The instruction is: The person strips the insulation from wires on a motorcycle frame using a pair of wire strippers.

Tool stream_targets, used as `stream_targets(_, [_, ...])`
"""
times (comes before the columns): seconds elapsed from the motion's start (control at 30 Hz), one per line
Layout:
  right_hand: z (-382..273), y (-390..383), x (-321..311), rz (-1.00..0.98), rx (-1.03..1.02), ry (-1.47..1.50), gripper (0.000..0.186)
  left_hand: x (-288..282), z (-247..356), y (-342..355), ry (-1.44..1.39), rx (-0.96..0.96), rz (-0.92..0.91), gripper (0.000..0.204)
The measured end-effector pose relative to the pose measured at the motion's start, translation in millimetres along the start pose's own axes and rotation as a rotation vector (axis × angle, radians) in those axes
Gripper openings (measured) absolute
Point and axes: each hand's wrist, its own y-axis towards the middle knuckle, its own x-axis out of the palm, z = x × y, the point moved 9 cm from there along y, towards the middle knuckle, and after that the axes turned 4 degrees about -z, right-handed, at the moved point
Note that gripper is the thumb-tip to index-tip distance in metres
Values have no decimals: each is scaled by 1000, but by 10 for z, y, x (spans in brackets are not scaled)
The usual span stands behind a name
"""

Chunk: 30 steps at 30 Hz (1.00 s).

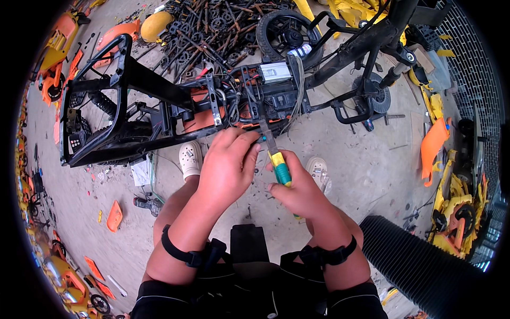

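My right hand is closed round the yellow and green handle of a utility knife. Its long flat blade points away from me, toward the near side of a black scooter frame. Just left of the blade, the thumb and fingers of my left hand are pinched at a small teal piece, perhaps a wire end; its kind is too small to tell. In the open middle of the frame lie tangled cables, a silver box and a black module.
Behind the frame rises a heap of rusty metal parts beside a loose wheel. A power drill and an orange panel piece lie on the floor at left. A black ribbed tube stands near my right knee.
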Motion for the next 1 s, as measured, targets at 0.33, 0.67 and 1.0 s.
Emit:
stream_targets(0.33, [-51,11,21,-2,-8,111,62,13,25,56,-74,-30,-12,18])
stream_targets(0.67, [-260,-81,-46,152,-96,-17,60,-29,23,45,-110,-79,10,12])
stream_targets(1.0, [-265,-190,95,-134,36,481,59,-84,-41,65,-385,-9,-43,8])
